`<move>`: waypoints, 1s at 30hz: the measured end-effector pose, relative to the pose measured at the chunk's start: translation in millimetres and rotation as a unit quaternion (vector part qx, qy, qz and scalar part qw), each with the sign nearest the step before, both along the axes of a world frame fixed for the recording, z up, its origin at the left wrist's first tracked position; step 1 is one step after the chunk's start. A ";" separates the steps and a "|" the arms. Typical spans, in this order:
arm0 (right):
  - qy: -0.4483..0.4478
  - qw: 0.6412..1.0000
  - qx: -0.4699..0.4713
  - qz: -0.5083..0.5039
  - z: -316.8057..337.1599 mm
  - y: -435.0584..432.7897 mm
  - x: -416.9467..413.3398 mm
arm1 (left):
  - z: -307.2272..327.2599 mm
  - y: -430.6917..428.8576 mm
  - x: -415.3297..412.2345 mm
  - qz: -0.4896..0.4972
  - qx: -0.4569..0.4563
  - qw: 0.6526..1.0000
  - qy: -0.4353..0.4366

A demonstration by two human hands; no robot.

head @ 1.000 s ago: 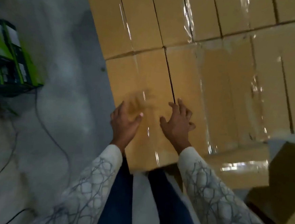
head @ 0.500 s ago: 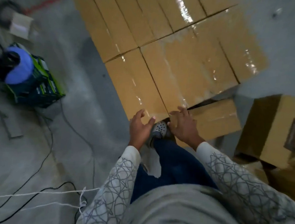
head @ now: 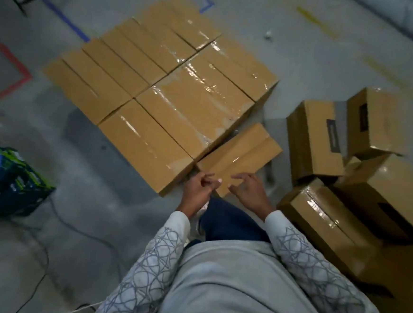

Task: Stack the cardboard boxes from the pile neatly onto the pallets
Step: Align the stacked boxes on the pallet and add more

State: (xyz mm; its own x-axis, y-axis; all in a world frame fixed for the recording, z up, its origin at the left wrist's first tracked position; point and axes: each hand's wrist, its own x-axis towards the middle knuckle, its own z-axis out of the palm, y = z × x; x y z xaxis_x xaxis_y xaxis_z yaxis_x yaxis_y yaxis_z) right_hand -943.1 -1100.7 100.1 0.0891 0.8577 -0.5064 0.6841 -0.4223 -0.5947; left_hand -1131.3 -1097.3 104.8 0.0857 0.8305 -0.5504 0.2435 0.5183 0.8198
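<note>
A flat layer of several taped cardboard boxes [head: 161,88] lies side by side in two rows on the grey floor; any pallet beneath is hidden. One lower box [head: 240,156] sticks out at the stack's near right corner. My left hand [head: 199,189] and my right hand [head: 249,189] hover in the air in front of that box's near end, fingers loosely curled, holding nothing. A loose pile of larger boxes [head: 362,168] sits at the right, some tilted.
A green and black crate with a blue-topped object [head: 8,185] stands on the floor at the left. Black cables [head: 76,227] trail across the concrete. Red tape [head: 10,62] and blue tape mark the floor beyond the stack. My legs [head: 230,220] are below my hands.
My hands have come off the top of the nearest stacked box and pulled back. The view has risen and widened, showing the whole stack and the pile at the right.
</note>
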 end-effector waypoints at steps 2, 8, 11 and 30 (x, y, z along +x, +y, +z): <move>0.023 0.999 0.016 -0.045 4.6 -8.1 20.1 | 1.4 -4.8 14.6 -0.037 0.002 0.999 0.005; 0.098 0.987 0.029 -0.127 10.2 -13.7 84.5 | 12.5 11.6 76.7 -0.084 0.026 0.996 0.019; 0.106 0.989 0.031 -0.094 11.3 -9.4 125.9 | 12.5 26.6 109.6 -0.036 0.007 0.999 0.008; 0.157 0.967 -0.047 -0.198 -10.8 119.7 185.5 | -22.4 156.2 168.3 0.047 -0.067 0.997 0.005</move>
State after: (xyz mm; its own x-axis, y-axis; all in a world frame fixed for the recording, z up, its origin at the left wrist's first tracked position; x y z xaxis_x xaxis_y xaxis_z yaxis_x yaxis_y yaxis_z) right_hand -757.6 -981.0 89.3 0.2301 0.7367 -0.6359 0.2511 -0.6762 -0.6926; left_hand -962.9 -941.1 82.4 0.0044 0.7539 -0.6570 0.1973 0.6434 0.7396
